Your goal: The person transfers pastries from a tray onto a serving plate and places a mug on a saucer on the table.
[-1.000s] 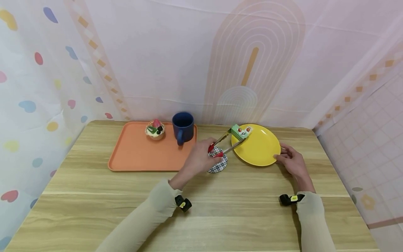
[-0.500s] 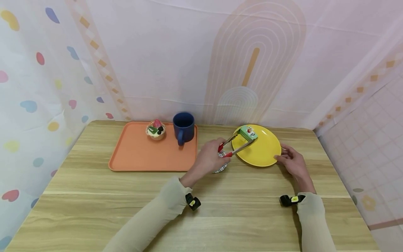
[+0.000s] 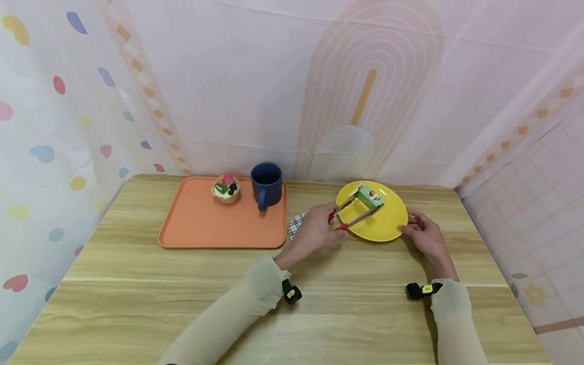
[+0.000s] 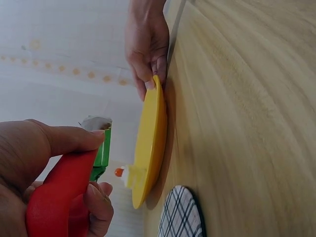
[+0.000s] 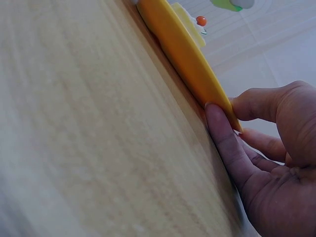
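My left hand [image 3: 317, 228] grips a pair of tongs [image 4: 61, 197] with red handles and metal arms. Between the tong tips is a green cake slice [image 3: 368, 196] with a small red-orange topping, held above the yellow plate [image 3: 383, 230]. On that plate sits a pale yellow cake piece [image 4: 134, 177] with an orange ball on top, largely hidden by the green slice in the head view. At the plate's right rim, my right hand [image 3: 425, 234] pinches the edge between thumb and fingers.
To the left lies an orange tray [image 3: 219, 230] bearing a fruit tart [image 3: 225, 188] and a dark blue mug [image 3: 266, 185]. A checked round coaster [image 3: 295, 224] is partly covered by my left hand. Behind the wooden table [image 3: 347, 314] hangs a patterned cloth [image 3: 255, 91].
My left hand has moved rightward, carrying the green cake slice in the tongs from the plate's left edge to above its middle. My right hand has stayed at the rim.
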